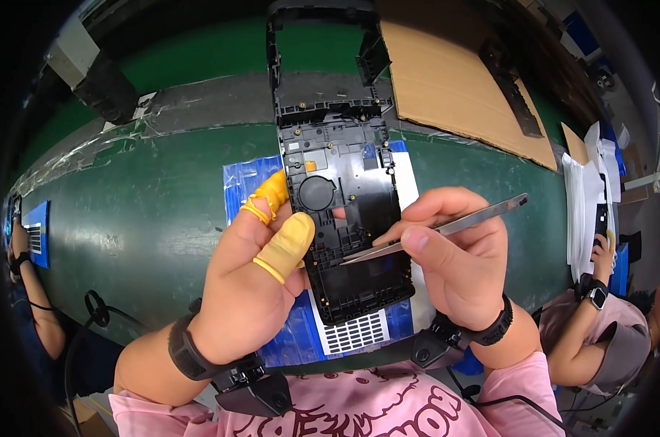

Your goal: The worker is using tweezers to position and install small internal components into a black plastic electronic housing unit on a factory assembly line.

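Observation:
My left hand point(250, 269), with yellow finger cots on the thumb and a finger, is closed on the left edge of a long black plastic housing point(366, 189). The housing is held up at a slight tilt. Its upper part is an open frame; the lower part has ribs, a round disc, small brass inserts and a small orange patch. In my right hand point(457, 255) are metal tweezers point(461, 222), pinched between thumb and fingers. Their tips touch or hover just over the lower part of the housing; I cannot tell which. Whether the tips hold anything is too small to see.
Under the housing, a blue sheet point(293, 342) with a white grid label point(355, 335) lies on the green table point(147, 211). Cardboard point(461, 95) lies at the back right. White sheets point(578, 204) stand farther right. Other people sit at both sides, one person's arm point(588, 313) at right.

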Demonstrator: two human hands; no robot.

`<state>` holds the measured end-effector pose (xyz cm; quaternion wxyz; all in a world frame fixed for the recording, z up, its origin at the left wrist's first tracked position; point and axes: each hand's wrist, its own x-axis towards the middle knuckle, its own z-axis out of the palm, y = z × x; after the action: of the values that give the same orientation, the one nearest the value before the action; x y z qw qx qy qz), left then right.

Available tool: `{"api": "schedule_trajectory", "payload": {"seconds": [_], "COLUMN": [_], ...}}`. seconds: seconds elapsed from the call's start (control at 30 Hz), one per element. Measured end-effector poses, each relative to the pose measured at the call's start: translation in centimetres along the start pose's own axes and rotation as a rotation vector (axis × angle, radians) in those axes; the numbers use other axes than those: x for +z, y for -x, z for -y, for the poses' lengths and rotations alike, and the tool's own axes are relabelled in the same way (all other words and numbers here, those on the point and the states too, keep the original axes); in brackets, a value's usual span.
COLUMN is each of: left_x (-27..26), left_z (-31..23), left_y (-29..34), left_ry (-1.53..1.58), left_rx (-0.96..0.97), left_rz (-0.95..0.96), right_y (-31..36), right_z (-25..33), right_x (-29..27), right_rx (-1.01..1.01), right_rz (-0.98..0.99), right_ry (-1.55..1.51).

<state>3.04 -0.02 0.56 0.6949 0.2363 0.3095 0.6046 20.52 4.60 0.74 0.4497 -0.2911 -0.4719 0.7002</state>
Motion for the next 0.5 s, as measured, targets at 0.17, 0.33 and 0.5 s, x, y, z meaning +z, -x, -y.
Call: {"api": "schedule_trajectory", "payload": {"seconds": [0.17, 0.33, 0.5], "left_x": [-0.2, -0.3, -1.1], "left_z": [-0.1, 0.7, -1.1], "left_y": [0.1, 0.1, -0.5], "left_ry": [0.052, -0.332, -0.321], "left_rx": [-0.017, 0.125, 0.282], "left_rz": [0.002, 0.021, 0.006], "right_y": [0.1, 0.1, -0.4], "right_z": [-0.2, -0.4, 1.0], "right_x": [-0.1, 0.1, -0.9], "right_rx": [-0.003, -0.033, -0.073], "right_rz": [-0.003, -0.010, -0.141], "right_ry": [-0.001, 0.063, -0.190]}}
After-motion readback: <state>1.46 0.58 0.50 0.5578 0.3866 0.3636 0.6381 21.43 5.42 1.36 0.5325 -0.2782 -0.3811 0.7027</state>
